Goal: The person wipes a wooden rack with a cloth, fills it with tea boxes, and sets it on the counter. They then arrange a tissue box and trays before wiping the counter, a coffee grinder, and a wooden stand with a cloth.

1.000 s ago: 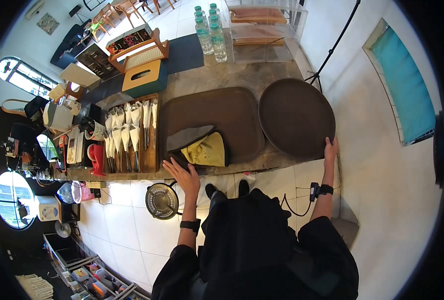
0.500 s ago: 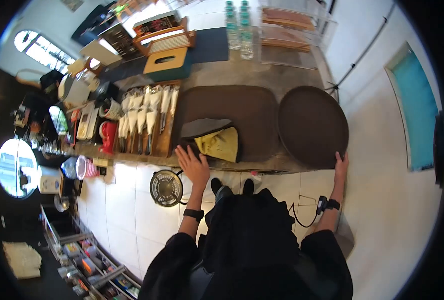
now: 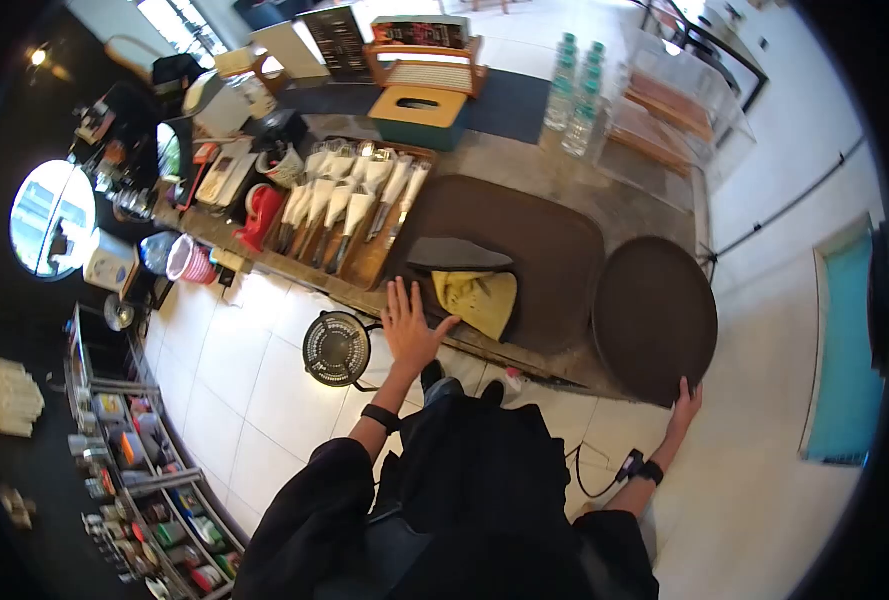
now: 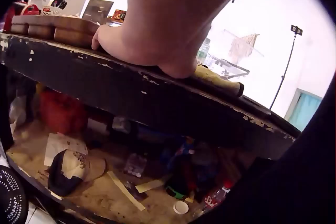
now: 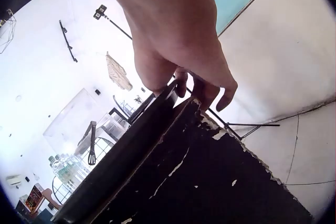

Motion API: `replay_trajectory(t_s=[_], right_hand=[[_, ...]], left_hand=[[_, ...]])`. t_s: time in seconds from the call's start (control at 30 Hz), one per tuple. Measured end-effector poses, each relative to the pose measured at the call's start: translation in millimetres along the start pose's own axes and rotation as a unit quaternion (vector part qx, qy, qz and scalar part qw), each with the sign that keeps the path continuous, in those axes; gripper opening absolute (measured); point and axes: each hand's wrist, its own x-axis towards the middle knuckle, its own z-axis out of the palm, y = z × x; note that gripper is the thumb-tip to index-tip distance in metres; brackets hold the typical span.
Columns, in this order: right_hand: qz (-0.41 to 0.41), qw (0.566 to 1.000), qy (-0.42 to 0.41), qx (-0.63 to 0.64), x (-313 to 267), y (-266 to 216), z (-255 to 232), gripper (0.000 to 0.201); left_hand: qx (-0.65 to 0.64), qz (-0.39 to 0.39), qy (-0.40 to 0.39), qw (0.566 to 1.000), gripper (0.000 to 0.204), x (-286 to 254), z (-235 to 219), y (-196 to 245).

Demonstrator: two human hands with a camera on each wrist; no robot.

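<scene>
Spread and straight, the left hand (image 3: 412, 335) rests at the near left corner of a brown rectangular tray (image 3: 555, 240), beside a folded yellow and grey cloth (image 3: 480, 298). In the left wrist view the hand (image 4: 152, 40) lies on the counter's edge, with the yellow cloth (image 4: 218, 81) to its right. A round dark tray (image 3: 655, 315) sits at the counter's right end, and the right hand (image 3: 686, 405) holds its near rim. The right wrist view shows that hand (image 5: 184, 56) with thumb and curled fingers about the rim (image 5: 152, 124).
A wooden tray (image 3: 369, 275) of wrapped cutlery stands left, a tissue box (image 3: 420, 118) behind it. Water bottles (image 3: 579, 115) and a clear case (image 3: 665, 115) stand at the back. A stool (image 3: 337, 348) is on the floor; a wall borders the right.
The head view has turned, so the counter now slants down to the right. Both hands keep about the same places on the counter and the round tray.
</scene>
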Motion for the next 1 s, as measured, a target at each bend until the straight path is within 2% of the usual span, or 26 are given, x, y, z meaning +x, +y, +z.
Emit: replay_trajectory(t_s=[0.03, 0.07, 0.13, 0.17, 0.2, 0.23, 0.27, 0.3, 0.37, 0.4, 0.47, 0.53, 0.57, 0.6, 0.63, 0.7, 0.73, 0.77, 0.83, 0.87, 0.93, 0.97, 1.0], right_hand=[[0.017, 1.000, 0.012, -0.001, 1, 3, 1, 0.068], [-0.012, 1.000, -0.010, 0.005, 3, 5, 1, 0.068], [-0.047, 0.998, 0.033, 0.005, -1, -7, 8, 0.071], [-0.038, 0.994, 0.103, -0.024, 23, 21, 1, 0.075], [-0.034, 0.980, 0.182, -0.072, 34, 23, 1, 0.075], [-0.127, 0.939, 0.282, -0.149, 37, 17, 5, 0.072], [-0.203, 0.888, 0.348, -0.222, 27, -7, 15, 0.061], [-0.213, 0.893, 0.333, -0.217, 17, -32, 32, 0.061], [-0.271, 0.921, 0.266, -0.085, -10, -92, 79, 0.051], [-0.265, 0.935, 0.217, -0.095, -38, -133, 109, 0.043], [-0.319, 0.945, 0.045, -0.057, -71, -164, 165, 0.044], [-0.272, 0.940, -0.198, -0.047, -107, -187, 215, 0.051], [-0.237, 0.919, -0.299, -0.097, -130, -206, 232, 0.056], [-0.240, 0.904, -0.339, -0.096, -136, -196, 254, 0.063], [-0.248, 0.900, -0.345, -0.096, -146, -204, 269, 0.063], [-0.226, 0.882, -0.368, -0.189, -171, -219, 296, 0.065], [-0.248, 0.871, -0.353, -0.235, -171, -213, 310, 0.065], [-0.252, 0.867, -0.356, -0.240, -168, -208, 320, 0.065], [-0.258, 0.833, -0.329, -0.362, -155, -197, 342, 0.065], [-0.259, 0.831, -0.329, -0.367, -142, -184, 353, 0.065], [-0.255, 0.847, -0.292, -0.363, -123, -163, 367, 0.054], [-0.253, 0.849, -0.285, -0.367, -133, -162, 367, 0.054], [-0.279, 0.873, -0.229, -0.328, -145, -166, 375, 0.046]], left_hand=[[0.005, -0.016, 0.010, 1.000, 0.099, -1, 0, 0], [0.002, -0.011, 0.013, 1.000, 0.101, -1, 0, 1], [-0.018, -0.011, 0.006, 1.000, 0.106, -1, -4, 1], [-0.013, -0.030, 0.019, 0.999, 0.106, -2, -6, 0], [-0.022, -0.017, 0.011, 1.000, 0.105, -2, -7, -1], [-0.031, -0.004, 0.002, 0.999, 0.105, -2, -8, -3], [-0.039, -0.003, 0.013, 0.999, 0.105, -3, -6, -4], [-0.040, -0.008, 0.008, 0.999, 0.104, -3, -6, -3], [-0.054, -0.012, 0.018, 0.998, 0.104, -4, -3, -4], [-0.052, -0.024, 0.025, 0.998, 0.104, -7, -3, -4], [-0.102, -0.011, 0.022, 0.994, 0.096, -15, -5, -3], [-0.144, -0.010, 0.019, 0.989, 0.091, -28, -11, -10], [-0.184, 0.000, 0.006, 0.983, 0.087, -36, -17, -14], [-0.200, -0.001, 0.012, 0.980, 0.075, -44, -28, -18], [-0.201, -0.008, 0.020, 0.979, 0.075, -54, -30, -30], [-0.290, -0.020, 0.019, 0.957, 0.066, -78, -38, -57], [-0.317, -0.050, 0.023, 0.947, 0.058, -89, -55, -68], [-0.320, -0.057, 0.026, 0.945, 0.058, -103, -67, -82], [-0.359, -0.145, 0.025, 0.922, 0.052, -139, -85, -113], [-0.363, -0.149, 0.024, 0.920, 0.052, -160, -94, -128], [-0.362, -0.238, 0.030, 0.901, 0.049, -197, -110, -161], [-0.367, -0.232, 0.026, 0.900, 0.049, -219, -114, -176], [-0.372, -0.273, 0.037, 0.886, 0.048, -239, -117, -194]])
